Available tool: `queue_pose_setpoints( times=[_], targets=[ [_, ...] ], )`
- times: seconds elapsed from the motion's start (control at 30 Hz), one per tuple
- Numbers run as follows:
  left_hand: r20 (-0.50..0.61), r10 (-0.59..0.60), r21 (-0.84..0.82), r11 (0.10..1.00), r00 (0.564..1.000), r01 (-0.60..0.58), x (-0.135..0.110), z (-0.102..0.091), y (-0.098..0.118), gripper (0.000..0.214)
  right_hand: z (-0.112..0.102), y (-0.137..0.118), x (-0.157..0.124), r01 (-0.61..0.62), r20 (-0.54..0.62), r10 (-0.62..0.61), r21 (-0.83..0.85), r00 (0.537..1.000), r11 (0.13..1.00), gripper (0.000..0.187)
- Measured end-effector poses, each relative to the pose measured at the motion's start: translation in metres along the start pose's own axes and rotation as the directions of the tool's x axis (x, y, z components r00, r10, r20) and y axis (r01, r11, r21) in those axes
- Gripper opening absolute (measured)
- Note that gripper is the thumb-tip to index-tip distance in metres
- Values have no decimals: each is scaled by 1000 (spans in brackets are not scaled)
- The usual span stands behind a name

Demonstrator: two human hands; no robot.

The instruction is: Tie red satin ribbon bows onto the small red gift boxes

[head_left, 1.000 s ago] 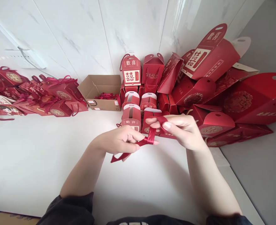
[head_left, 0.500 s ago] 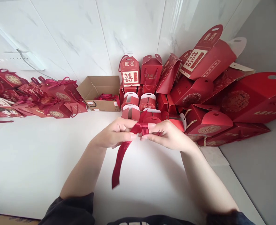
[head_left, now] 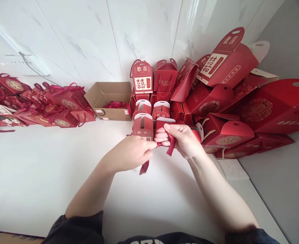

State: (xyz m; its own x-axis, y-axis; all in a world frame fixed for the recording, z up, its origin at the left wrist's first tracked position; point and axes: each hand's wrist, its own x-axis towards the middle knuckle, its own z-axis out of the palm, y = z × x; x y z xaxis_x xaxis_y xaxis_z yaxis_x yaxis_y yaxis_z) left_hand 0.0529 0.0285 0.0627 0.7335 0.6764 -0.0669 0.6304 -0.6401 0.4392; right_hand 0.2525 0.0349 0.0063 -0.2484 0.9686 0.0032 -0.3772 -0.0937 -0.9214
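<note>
A dark red satin ribbon [head_left: 172, 145] runs between my two hands above the white table. My left hand [head_left: 130, 153] is closed around part of it, back of the hand up, with one ribbon end hanging below the fingers. My right hand [head_left: 181, 137] has its palm turned partly toward me, thumb pressed to the index finger, and another ribbon end drapes down from it. Between the fingertips a short stretch of ribbon shows; any knot there is hidden. Right behind my hands stand small red gift boxes [head_left: 142, 130] with white-lined handle tops.
An open cardboard box [head_left: 114, 115] holding red ribbon pieces stands at the wall. Larger red gift boxes [head_left: 231, 130] are piled at the right, and ribbon-tied red boxes [head_left: 65, 103] at the left. The white table [head_left: 50, 169] spreads out in front.
Both hands have turned, the left rolling over to show its back, the right opening its palm side toward me. The flat ribbon loop is gone from view, and the long hanging tail looks shorter.
</note>
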Motion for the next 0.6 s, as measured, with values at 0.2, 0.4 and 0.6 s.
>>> queue_pose_setpoints(
  times=[0.2,0.4,0.6],
  targets=[
    [83,37,-332,943,996,-8,-8,-17,-17,39,-11,-22,-16,6,333,105,-317,937,948,25],
    [-83,-83,-507,861,993,29,-19,-39,-55,34,-24,-50,-35,289,347,44,-839,937,460,22],
    [-23,-176,-328,931,984,159,-24,-48,-60,34,-43,-57,-50,141,125,-260,-989,958,45,27]
  ],
)
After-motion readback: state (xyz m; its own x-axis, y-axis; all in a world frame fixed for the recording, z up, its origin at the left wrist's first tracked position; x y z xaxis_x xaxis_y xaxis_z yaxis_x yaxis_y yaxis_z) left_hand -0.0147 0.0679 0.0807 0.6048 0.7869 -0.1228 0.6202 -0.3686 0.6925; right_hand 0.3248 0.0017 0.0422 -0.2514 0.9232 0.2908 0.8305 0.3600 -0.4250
